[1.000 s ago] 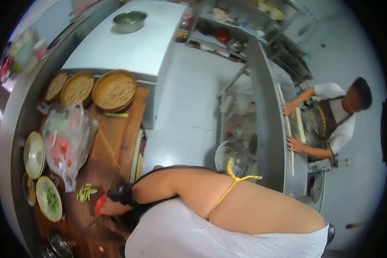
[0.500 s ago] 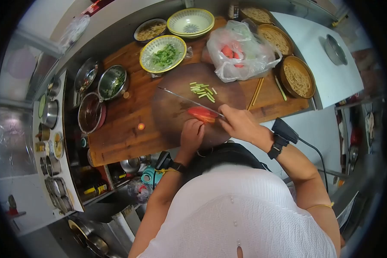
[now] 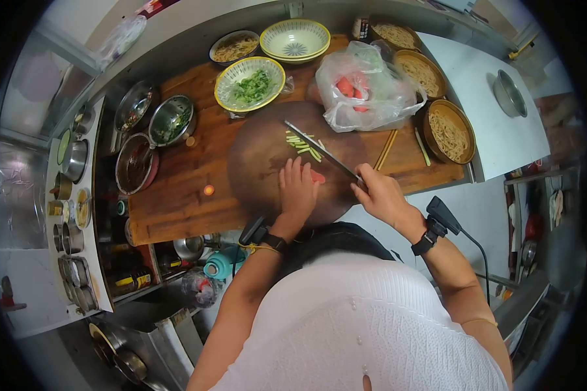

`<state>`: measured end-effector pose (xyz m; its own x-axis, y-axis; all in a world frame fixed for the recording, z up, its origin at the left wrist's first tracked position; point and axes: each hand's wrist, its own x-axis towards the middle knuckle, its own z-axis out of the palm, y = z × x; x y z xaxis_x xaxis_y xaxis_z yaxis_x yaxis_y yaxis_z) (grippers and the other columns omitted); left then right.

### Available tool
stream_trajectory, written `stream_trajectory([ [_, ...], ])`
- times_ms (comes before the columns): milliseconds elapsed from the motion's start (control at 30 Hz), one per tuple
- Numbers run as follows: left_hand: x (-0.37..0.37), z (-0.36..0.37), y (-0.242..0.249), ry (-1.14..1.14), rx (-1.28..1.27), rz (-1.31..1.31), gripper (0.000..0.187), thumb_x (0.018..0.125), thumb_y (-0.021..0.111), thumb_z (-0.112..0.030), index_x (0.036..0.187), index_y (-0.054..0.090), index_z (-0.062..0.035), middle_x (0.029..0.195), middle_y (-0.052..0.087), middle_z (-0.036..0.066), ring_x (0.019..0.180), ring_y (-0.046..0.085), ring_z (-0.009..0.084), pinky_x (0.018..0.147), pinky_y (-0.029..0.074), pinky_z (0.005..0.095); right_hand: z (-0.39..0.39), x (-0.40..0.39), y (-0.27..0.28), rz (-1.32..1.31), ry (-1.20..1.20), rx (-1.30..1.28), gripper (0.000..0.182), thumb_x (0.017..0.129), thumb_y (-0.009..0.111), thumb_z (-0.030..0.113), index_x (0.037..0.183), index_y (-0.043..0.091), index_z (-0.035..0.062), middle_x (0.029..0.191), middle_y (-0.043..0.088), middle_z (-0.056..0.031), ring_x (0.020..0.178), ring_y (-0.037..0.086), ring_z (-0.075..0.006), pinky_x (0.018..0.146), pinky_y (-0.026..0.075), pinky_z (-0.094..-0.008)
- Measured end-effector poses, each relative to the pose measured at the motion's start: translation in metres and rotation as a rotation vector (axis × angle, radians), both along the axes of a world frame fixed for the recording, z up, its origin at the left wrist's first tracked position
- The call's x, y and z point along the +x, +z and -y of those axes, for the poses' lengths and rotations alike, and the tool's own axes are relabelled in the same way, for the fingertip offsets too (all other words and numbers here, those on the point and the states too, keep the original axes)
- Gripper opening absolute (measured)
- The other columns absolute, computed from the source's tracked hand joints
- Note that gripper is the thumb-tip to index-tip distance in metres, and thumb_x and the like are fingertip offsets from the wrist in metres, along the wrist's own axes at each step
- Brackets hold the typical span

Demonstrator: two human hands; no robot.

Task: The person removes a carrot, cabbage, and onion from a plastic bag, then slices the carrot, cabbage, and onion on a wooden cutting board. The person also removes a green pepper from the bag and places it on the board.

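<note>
My right hand (image 3: 386,199) grips a kitchen knife (image 3: 325,153) by its handle. The blade points up and left, passing over the right end of the pale green vegetable strips (image 3: 298,144). With fingers stretched out, my left hand (image 3: 297,190) lies over a cut red vegetable (image 3: 317,177), maybe tomato, most of which is hidden. All of this is on a round dark cutting board (image 3: 251,166).
Chopped greens fill a yellow-rimmed bowl (image 3: 223,86) beyond the board. A plastic bag (image 3: 346,117) holds red produce. Noodle bowls (image 3: 471,133) stand right, near chopsticks (image 3: 386,150). Metal bowls (image 3: 171,104) and a dark-sauce bowl (image 3: 120,174) stand left on the wooden table (image 3: 176,205).
The knife has lifted off the red vegetable and swung up and right with my right hand. My left hand has moved up, its fingers now extended over the red pieces.
</note>
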<state>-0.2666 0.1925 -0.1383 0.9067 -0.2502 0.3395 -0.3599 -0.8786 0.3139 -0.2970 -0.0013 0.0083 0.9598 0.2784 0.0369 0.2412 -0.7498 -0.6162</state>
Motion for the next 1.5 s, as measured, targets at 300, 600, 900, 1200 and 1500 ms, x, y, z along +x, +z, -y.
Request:
stream_trajectory([
  [300, 0.001, 0.016, 0.034, 0.072, 0.112, -0.03, 0.044, 0.075, 0.063, -0.036, 0.11, 0.056, -0.0109, 0.121, 0.047, 0.012, 0.117, 0.038, 0.0344, 0.097, 0.025, 0.0578, 0.007, -0.004, -0.008, 0.026, 0.035, 0.001, 0.019, 0.084, 0.055, 0.016, 0.093, 0.043, 0.0058, 0.077, 0.058, -0.0196, 0.073, 0.057, -0.0401, 0.061, 0.044, -0.0479],
  [600, 0.006, 0.004, 0.002, 0.064, 0.077, 0.064, 0.035, 0.076, 0.06, -0.023, 0.107, 0.057, -0.0082, 0.114, 0.051, 0.008, 0.115, 0.041, 0.0303, 0.097, 0.023, 0.0578, 0.005, 0.005, -0.013, 0.054, 0.104, -0.102, 0.018, 0.083, 0.057, 0.014, 0.094, 0.045, 0.0054, 0.077, 0.058, -0.0182, 0.072, 0.057, -0.0385, 0.06, 0.045, -0.0459],
  [900, -0.024, -0.032, 0.007, 0.023, -0.297, 0.083, 0.026, 0.078, 0.057, -0.01, 0.103, 0.058, -0.0027, 0.109, 0.052, 0.014, 0.107, 0.047, 0.0327, 0.094, 0.036, 0.0425, -0.012, 0.037, -0.015, -0.012, 0.241, -0.208, 0.02, 0.085, 0.053, 0.014, 0.094, 0.04, 0.0028, 0.078, 0.058, -0.0227, 0.071, 0.057, -0.0423, 0.061, 0.046, -0.0495],
  [1200, -0.008, -0.022, 0.008, -0.015, -0.355, 0.1, 0.029, 0.073, 0.059, -0.002, 0.102, 0.06, -0.0036, 0.104, 0.052, 0.013, 0.098, 0.049, 0.032, 0.087, 0.042, 0.039, -0.042, 0.063, -0.012, -0.106, 0.414, -0.434, 0.014, 0.082, 0.048, 0.006, 0.094, 0.044, 0.0005, 0.076, 0.061, -0.0237, 0.071, 0.061, -0.0411, 0.061, 0.049, -0.0486],
  [1500, -0.008, -0.026, 0.007, 0.011, -0.413, 0.016, 0.03, 0.07, 0.06, -0.003, 0.1, 0.063, -0.0092, 0.104, 0.051, 0.009, 0.1, 0.048, 0.0295, 0.088, 0.042, 0.0374, -0.058, 0.06, -0.032, -0.23, 0.327, -0.513, 0.011, 0.081, 0.045, 0.003, 0.091, 0.044, 0.0003, 0.076, 0.062, -0.0255, 0.074, 0.061, -0.0416, 0.064, 0.05, -0.0485],
])
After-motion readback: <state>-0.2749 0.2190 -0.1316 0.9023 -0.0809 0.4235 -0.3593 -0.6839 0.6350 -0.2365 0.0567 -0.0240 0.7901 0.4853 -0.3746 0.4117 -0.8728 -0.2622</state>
